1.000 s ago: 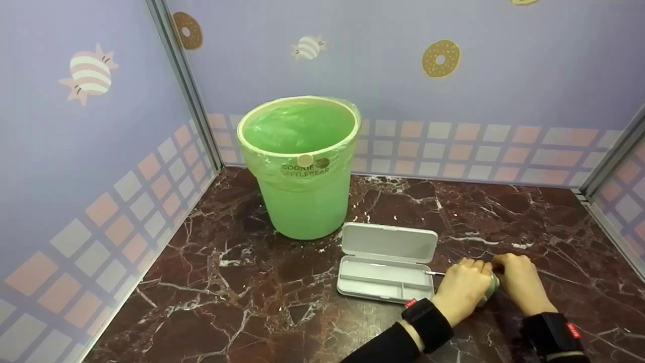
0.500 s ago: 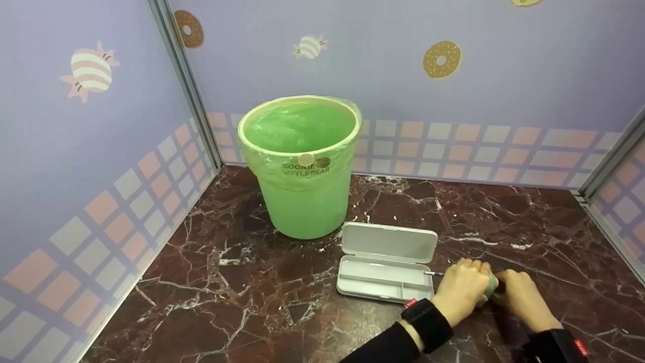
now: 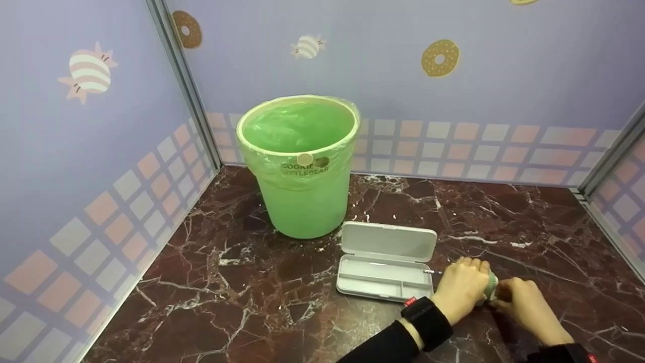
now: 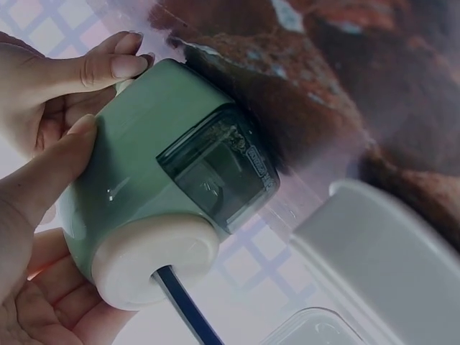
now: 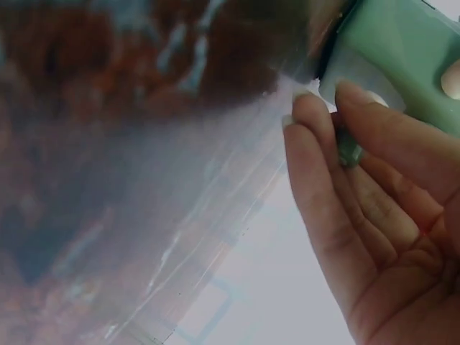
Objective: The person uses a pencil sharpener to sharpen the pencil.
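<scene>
My left hand [image 3: 462, 290] grips a green pencil sharpener [image 4: 136, 158], thumb on one side and fingers under the other. A dark pencil [image 4: 188, 309] sticks out of the sharpener's cream round front. Beside that front is a clear dark shavings window [image 4: 219, 169]. In the head view the pencil's pale end points left over the edge of the pencil case. At the sharpener's back, my right hand [image 3: 526, 305] pinches the small green crank knob [image 5: 348, 149] between thumb and fingers. Most of the sharpener is hidden behind the left hand in the head view.
An opened white pencil case [image 3: 370, 287] lies left of my hands, its lid standing up behind it. Farther back stands a green lined bin [image 3: 305, 206]. White crumbs are scattered on the dark marble tabletop [image 3: 227, 302]. Patterned panels [image 3: 393, 91] enclose the back and sides.
My right hand has moved down toward the near side at the sharpener's back, its wrist lower and farther right. The left hand, sharpener and pencil have hardly moved.
</scene>
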The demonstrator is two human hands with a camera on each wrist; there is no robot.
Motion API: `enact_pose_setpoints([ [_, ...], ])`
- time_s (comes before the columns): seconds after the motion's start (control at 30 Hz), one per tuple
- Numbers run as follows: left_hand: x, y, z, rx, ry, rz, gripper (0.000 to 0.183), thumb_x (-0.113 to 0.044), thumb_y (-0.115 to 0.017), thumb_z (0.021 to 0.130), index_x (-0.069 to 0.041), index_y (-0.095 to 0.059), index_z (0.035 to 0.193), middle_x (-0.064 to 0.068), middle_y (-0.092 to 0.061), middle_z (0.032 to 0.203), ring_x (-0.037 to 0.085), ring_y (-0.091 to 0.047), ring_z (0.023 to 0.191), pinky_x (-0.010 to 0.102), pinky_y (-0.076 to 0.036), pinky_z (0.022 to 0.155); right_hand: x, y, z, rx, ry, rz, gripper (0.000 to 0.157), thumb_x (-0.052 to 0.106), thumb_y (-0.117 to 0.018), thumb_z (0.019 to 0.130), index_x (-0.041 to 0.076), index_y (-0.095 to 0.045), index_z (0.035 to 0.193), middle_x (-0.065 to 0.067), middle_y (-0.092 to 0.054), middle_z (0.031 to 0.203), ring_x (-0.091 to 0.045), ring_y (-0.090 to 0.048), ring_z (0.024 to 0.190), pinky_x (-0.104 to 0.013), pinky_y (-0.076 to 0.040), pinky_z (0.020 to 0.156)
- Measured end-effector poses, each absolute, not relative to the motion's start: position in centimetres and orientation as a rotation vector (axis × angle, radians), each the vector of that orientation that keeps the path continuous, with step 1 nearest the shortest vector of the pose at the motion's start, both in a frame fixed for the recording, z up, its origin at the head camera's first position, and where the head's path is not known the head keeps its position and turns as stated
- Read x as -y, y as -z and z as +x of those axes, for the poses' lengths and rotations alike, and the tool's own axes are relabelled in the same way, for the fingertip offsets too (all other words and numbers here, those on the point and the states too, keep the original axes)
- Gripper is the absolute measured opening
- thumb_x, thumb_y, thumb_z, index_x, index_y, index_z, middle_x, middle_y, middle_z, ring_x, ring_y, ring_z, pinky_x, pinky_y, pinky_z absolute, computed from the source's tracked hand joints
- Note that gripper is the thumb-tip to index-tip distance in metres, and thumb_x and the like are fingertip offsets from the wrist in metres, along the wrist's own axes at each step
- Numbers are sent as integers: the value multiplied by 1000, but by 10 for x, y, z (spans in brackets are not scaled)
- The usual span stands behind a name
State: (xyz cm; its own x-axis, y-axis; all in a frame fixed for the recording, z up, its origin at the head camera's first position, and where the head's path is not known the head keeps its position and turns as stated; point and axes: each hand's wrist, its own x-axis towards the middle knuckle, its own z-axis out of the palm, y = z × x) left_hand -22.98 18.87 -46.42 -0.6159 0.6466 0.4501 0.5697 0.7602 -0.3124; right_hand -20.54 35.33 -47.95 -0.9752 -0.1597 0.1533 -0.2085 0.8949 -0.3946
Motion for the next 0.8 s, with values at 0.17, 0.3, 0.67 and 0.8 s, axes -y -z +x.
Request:
enact_pose_setpoints([
  [0.17,-189,465,-229,2398,-225,-921,49,-50,-73,81,-21,-66,120,-13,-67,100,1,-64,92,14,-51,91,-353,480,-203,2940,-661,271,14,3,-82,72,8,-69,71,1,-68,65,-3,-50,55,-23,-41,50],
  [0.3,-189,465,-230,2378,-245,-913,41,-43,-67,85,-21,-66,119,-13,-67,100,2,-64,91,15,-52,90,-352,480,-204,2933,-654,275,14,1,-81,72,8,-69,72,1,-68,67,-4,-50,57,-23,-41,52],
  [0.67,-187,464,-230,2371,-231,-900,40,-42,-67,85,-21,-66,119,-13,-66,99,2,-63,90,15,-52,90,-349,478,-204,2893,-625,284,16,2,-82,70,9,-68,71,1,-68,67,-6,-53,59,-26,-43,54],
  [0.8,-188,465,-229,2374,-230,-901,39,-42,-67,86,-21,-66,118,-13,-66,98,1,-63,90,15,-52,91,-348,479,-199,2860,-620,292,16,6,-84,69,10,-70,72,0,-71,70,-10,-61,60,-26,-48,55],
])
